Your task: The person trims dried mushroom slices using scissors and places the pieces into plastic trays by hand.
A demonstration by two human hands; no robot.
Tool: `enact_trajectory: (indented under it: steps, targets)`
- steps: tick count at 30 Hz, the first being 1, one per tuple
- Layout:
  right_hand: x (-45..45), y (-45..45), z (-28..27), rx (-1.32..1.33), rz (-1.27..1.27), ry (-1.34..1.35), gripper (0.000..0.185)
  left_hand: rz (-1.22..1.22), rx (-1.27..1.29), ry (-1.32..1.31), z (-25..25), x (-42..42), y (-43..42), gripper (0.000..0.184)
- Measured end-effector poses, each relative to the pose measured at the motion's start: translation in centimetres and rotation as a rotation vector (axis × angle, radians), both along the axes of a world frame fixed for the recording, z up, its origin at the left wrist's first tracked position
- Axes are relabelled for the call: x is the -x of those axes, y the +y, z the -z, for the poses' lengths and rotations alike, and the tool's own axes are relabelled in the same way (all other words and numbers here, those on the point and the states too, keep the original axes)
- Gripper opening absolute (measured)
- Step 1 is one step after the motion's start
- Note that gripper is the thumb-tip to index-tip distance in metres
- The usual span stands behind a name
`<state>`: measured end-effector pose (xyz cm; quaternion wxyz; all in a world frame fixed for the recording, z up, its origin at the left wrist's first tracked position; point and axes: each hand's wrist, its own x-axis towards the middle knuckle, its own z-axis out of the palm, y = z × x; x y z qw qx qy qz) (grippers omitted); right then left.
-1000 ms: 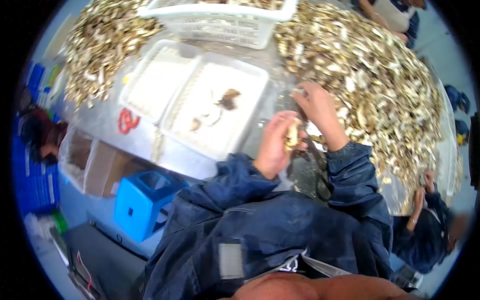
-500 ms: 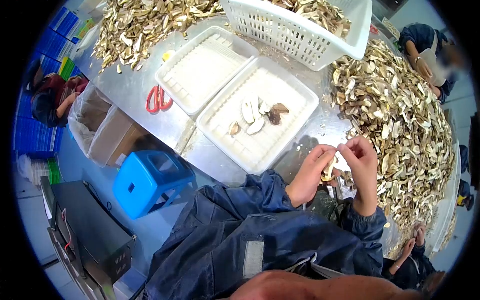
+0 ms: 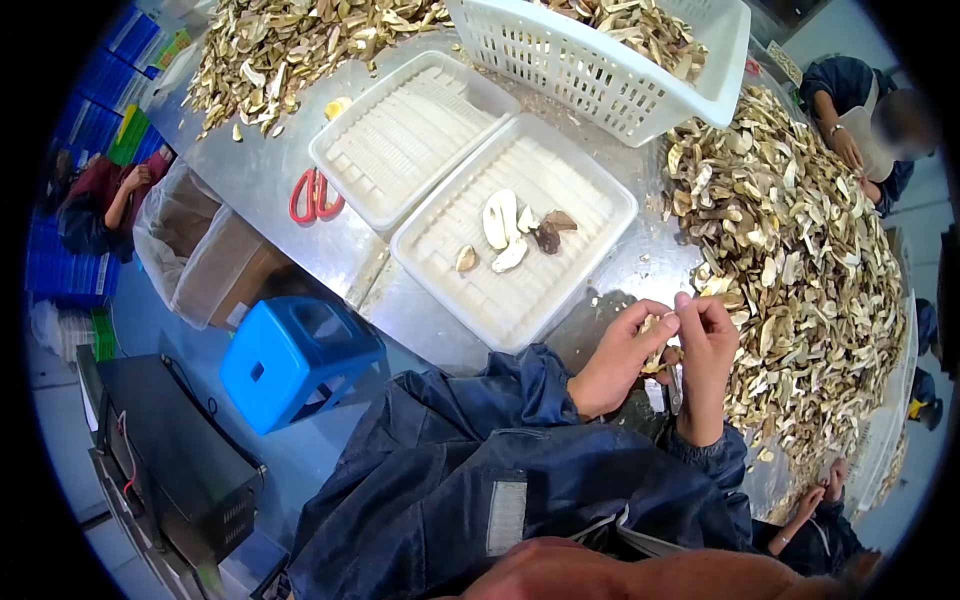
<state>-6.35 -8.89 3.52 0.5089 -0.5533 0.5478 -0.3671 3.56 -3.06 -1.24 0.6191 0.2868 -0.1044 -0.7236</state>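
My left hand is closed around a pale dried mushroom slice at the near table edge. Close against it, my right hand pinches with thumb and forefinger at the top of the slice. A slim metal tool shows along the right palm; its kind is partly hidden by the fingers. Ahead and to the left, a white plastic tray bears several pale mushroom slices and a few dark brown pieces. A second white tray stands just beyond it.
A large mushroom heap covers the right side, another heap the far left. A white perforated basket holds more slices. Red-handled scissors lie left. A blue stool and lined carton stand below. Other people work nearby.
My right hand has turned and shifted slightly left and down, closer to my left hand. The metal tool now shows at its palm. The mushrooms in the tray have stayed put.
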Motion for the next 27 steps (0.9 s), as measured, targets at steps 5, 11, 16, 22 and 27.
enact_trajectory:
  steps: [5, 11, 16, 22, 27]
  targets:
    - [0.9, -0.1, 0.2, 0.010, -0.057, 0.021, 0.020, -0.028, -0.053, 0.001, -0.1, -0.1, -0.1, 0.023]
    - [1.0, 0.3, 0.9, 0.059, -0.065, 0.009, 0.016, -0.043, -0.050, 0.047, 0.4, 0.1, -0.2, 0.022]
    - [0.5, 0.6, 0.3, -0.036, -0.039, -0.008, 0.013, -0.029, -0.055, -0.005, 0.3, 0.1, -0.1, 0.023]
    - [0.4, 1.1, 0.0, -0.092, -0.057, -0.045, 0.012, -0.028, -0.052, -0.024, 0.1, 0.0, -0.1, 0.024]
    - [1.4, 0.5, 1.0, 0.050, -0.058, -0.024, 0.013, -0.027, -0.050, -0.015, 0.1, 0.0, -0.1, 0.022]
